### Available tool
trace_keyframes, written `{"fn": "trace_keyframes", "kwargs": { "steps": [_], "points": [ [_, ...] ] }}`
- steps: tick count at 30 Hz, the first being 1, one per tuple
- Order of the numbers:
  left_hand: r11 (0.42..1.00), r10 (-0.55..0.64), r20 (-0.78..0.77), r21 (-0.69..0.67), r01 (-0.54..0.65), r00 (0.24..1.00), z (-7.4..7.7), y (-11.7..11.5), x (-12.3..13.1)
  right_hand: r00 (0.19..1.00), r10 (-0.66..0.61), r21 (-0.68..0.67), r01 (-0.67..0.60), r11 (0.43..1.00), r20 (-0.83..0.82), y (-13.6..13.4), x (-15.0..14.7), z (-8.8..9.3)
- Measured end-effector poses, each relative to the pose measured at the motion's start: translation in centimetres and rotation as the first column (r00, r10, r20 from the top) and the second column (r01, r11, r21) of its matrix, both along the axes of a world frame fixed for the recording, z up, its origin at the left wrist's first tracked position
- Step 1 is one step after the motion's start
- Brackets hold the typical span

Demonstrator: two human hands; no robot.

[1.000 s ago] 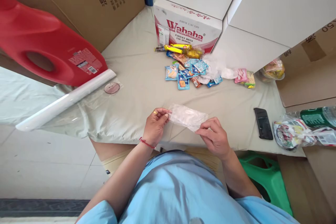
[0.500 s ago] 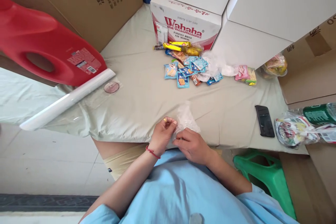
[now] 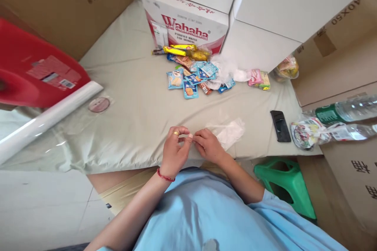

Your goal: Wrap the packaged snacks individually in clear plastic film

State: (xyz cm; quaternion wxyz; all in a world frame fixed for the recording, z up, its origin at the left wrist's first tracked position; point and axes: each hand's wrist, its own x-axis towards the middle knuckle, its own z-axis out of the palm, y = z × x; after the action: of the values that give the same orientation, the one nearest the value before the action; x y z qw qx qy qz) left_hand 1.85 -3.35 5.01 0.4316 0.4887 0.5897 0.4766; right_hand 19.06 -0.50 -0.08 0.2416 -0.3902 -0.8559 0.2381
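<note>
Near the front edge of the cloth-covered surface [image 3: 132, 125], my left hand [image 3: 176, 147] has its fingers bent, thumb against the fingertips, with a ring and a red bracelet. Facing it, my right hand [image 3: 207, 145] pinches thumb and fingers together. The fingertips of both hands nearly meet; whatever lies between them is too small to make out. A crumpled clear plastic bag [image 3: 231, 133] lies on the cloth just beyond and right of my right hand. Farther back is a pile of small snack packets [image 3: 191, 80].
A white Wahaha box [image 3: 185, 23] stands behind the packets. To the left are a red jug [image 3: 41, 66] and a plastic film roll [image 3: 53, 119]. A phone [image 3: 280, 126] and bottles [image 3: 356, 110] lie at the right, above a green stool [image 3: 287, 188].
The view has shifted, so the surroundings sit farther left. The plastic bag was between my hands and now lies right of them. My fingertips have come closer together.
</note>
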Motion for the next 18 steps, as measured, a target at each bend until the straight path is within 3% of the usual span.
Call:
{"fn": "trace_keyframes", "kwargs": {
  "steps": [4, 9, 13, 18],
  "points": [
    [0.977, -0.153, -0.235, 0.112, 0.183, 0.960, 0.6, 2.8, 1.8, 0.998, 0.024, -0.019, -0.023, 1.000, 0.064, -0.2, 0.0, -0.2],
    [0.954, -0.288, -0.449, -0.059, 0.294, 0.846, 0.0, 7.3, 6.6, 0.993, 0.060, -0.044, -0.056, 0.997, 0.100, -0.8, 0.4, -1.2],
    [0.914, -0.384, -0.501, -0.091, 0.395, 0.775, -0.2, 8.2, 9.2, 0.993, -0.013, -0.082, 0.022, 0.996, 0.119, -1.2, 0.6, -2.0],
    [0.938, -0.346, -0.403, -0.150, 0.312, 0.847, -0.6, 8.7, 9.6, 0.996, 0.054, -0.100, -0.046, 0.994, 0.076, -1.0, 0.3, -1.3]
  ]
}}
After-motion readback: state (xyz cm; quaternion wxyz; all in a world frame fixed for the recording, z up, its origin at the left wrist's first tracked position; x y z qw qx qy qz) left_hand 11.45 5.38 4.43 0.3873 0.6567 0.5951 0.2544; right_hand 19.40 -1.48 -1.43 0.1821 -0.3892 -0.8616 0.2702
